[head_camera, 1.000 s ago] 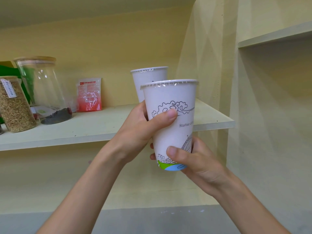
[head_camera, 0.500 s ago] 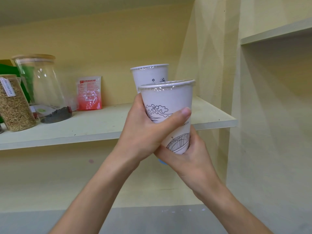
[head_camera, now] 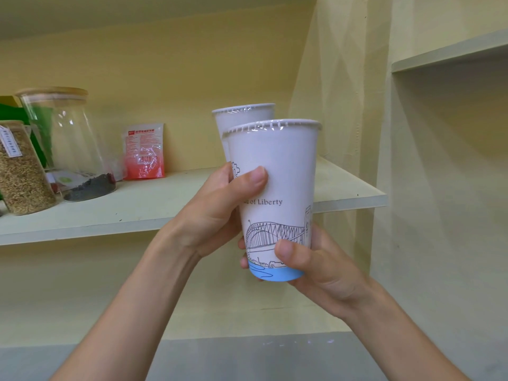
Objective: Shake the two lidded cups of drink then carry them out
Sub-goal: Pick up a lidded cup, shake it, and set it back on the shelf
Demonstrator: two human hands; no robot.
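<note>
gripping the near cup (head_camera: 277,174), left hand (head_camera: 217,210) and right hand (head_camera: 316,259)

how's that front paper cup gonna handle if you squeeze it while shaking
The front cup looks like thin paper, so it probably dents under a hard squeeze. Its film-sealed top should limit spills. Left hand and right hand grip it, likely steadying it.

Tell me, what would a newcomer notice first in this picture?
Two sealed white cups held up in the centre: the front cup, printed with a bridge, gripped by both hands, left hand high, right hand at its base. The back cup peeks behind. Jars stand on the shelf, left.
</note>
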